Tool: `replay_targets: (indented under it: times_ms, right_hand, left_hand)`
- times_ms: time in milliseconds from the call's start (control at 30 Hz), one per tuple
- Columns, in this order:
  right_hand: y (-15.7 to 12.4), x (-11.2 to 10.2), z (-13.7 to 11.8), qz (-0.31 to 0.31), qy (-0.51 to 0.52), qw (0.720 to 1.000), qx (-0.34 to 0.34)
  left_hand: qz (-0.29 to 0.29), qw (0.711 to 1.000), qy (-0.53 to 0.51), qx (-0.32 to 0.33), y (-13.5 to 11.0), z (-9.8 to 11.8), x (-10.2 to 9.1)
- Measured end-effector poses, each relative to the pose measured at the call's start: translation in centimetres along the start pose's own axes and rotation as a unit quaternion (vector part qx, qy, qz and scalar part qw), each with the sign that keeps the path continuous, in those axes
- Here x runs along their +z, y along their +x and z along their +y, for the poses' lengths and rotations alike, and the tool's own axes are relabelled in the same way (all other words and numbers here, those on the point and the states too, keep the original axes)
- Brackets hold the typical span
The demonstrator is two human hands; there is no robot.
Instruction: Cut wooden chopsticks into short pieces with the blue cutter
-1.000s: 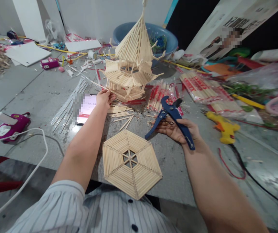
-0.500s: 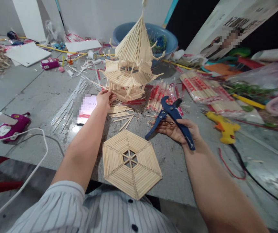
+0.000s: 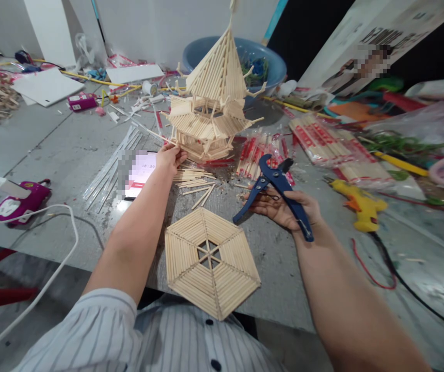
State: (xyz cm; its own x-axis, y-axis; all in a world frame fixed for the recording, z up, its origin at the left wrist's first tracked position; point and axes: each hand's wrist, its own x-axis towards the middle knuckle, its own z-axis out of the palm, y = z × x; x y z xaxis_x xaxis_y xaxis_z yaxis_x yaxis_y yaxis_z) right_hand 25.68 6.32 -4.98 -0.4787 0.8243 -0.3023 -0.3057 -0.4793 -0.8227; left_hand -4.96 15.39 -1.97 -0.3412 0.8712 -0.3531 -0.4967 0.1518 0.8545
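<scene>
My left hand (image 3: pixel 171 159) is closed in a pinch on a thin wooden stick (image 3: pixel 154 135) that points up and left. It is beside the base of a pagoda model (image 3: pixel 214 126) built of pale sticks, with a pointed roof. My right hand (image 3: pixel 280 209) lies palm up around a blue pipe cutter (image 3: pixel 278 181), whose handles are spread apart. Between my forearms a hexagonal stick panel (image 3: pixel 187 261) lies flat near the table's front edge, its centre open with crossing spokes. Loose cut sticks (image 3: pixel 196 181) lie between the panel and the pagoda.
A phone (image 3: pixel 141 173) and clear glue sticks (image 3: pixel 111 165) lie left of my left forearm. Packaged chopsticks (image 3: pixel 322 144) and a yellow glue gun (image 3: pixel 361 204) with a black cord are at right. A blue basin (image 3: pixel 276 59) stands behind the pagoda. A white cable crosses the left side.
The whole view has shifted very slightly. Both hands keep the same hold on the stick and the pipe cutter, and nothing else has visibly moved.
</scene>
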Motion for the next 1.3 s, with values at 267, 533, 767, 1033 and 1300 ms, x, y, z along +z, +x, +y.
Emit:
replay_targets:
  times_ms: [267, 533, 767, 1033, 1300]
  right_hand:
    - [-0.1, 0.6, -0.1, 0.048, 0.011, 0.999, 0.007]
    - [-0.6, 1.7, -0.6, 0.083, -0.028, 0.996, 0.023]
    - [-0.7, 1.8, -0.7, 0.082, -0.005, 0.996, 0.021]
    - [-0.7, 1.6, -0.7, 0.051, -0.019, 0.998, 0.029]
    - [-0.5, 1.5, -0.5, 0.032, -0.038, 0.999, 0.002]
  left_hand:
    - [0.004, 1.0, 0.005, -0.001, 0.1, 0.1, 0.0]
    - [0.012, 1.0, 0.007, 0.0, 0.3, 0.0, 0.1]
    - [0.024, 1.0, 0.0, 0.003, 0.4, 0.0, 0.2]
    - [0.046, 0.999, -0.014, 0.02, -0.2, 0.2, 0.4]
    - [0.076, 0.99, 0.045, 0.109, -0.8, 0.0, -0.1]
